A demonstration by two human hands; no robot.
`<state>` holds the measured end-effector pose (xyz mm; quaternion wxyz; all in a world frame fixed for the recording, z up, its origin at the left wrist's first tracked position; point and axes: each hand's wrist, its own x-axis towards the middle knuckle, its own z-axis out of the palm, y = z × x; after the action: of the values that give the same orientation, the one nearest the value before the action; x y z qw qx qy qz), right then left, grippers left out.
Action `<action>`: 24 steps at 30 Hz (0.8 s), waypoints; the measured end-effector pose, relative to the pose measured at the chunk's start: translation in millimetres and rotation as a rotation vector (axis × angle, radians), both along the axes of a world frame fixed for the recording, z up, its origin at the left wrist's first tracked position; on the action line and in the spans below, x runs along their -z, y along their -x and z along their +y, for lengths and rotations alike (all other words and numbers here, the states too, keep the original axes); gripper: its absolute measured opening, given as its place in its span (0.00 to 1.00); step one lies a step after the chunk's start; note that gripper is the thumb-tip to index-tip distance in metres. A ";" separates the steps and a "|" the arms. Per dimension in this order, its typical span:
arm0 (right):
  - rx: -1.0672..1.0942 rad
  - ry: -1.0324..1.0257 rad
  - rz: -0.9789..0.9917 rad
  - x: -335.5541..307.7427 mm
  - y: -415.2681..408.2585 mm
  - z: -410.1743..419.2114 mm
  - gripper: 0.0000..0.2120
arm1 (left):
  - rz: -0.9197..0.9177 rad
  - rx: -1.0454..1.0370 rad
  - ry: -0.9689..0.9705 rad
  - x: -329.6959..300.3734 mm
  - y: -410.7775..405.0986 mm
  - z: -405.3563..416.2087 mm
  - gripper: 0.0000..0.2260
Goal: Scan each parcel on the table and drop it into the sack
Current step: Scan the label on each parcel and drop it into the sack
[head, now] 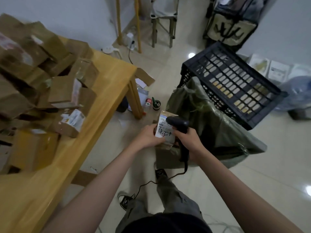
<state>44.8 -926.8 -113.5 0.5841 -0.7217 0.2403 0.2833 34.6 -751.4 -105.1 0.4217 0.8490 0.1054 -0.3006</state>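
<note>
head view: the left hand (148,136) grips a small brown parcel (165,130) from its 9 o'clock side, fingers curled round the edge and thumb on the white label marked "4-3-1". the right hand (189,140) is wrapped tight round the handle of a black scanner (178,123), whose head sits over the label's 1 o'clock corner; its cable (148,182) trails down toward 6 o'clock past the person's shoes. parcel and scanner are held above the floor, just beside the near lip of the green sack (210,128), which slumps open at 3 o'clock of the hands. behind the sack, at 1 o'clock, a black plastic crate (235,81) leans against it. at 9 to 10 o'clock the wooden table (101,106) carries a heap of cardboard parcels (50,78), blurred. under the table's corner, at 12 o'clock of the hands, stand small items, perhaps tape rolls and a bottle (152,103). a brown box (166,158) sits on the floor below the hands, partly hidden by the right wrist.
</note>
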 end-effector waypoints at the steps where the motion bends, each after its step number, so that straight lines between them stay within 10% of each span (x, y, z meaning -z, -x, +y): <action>1: 0.002 0.018 0.011 4.2 -7.3 -9.7 0.10 | 0.016 0.025 -0.006 6.3 -8.9 -10.8 0.28; 12: -0.070 0.210 0.033 20.6 -56.6 -62.3 0.09 | 0.094 0.248 -0.159 37.8 -55.9 -56.7 0.36; 24: -0.367 0.025 -0.058 -21.7 -75.8 54.1 0.09 | -0.013 -0.078 -0.395 -22.3 5.4 76.8 0.30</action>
<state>120.6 -872.7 -91.8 0.5203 -0.7684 0.0913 0.3612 29.3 -674.6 -82.7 0.2589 0.9125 0.1922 -0.2519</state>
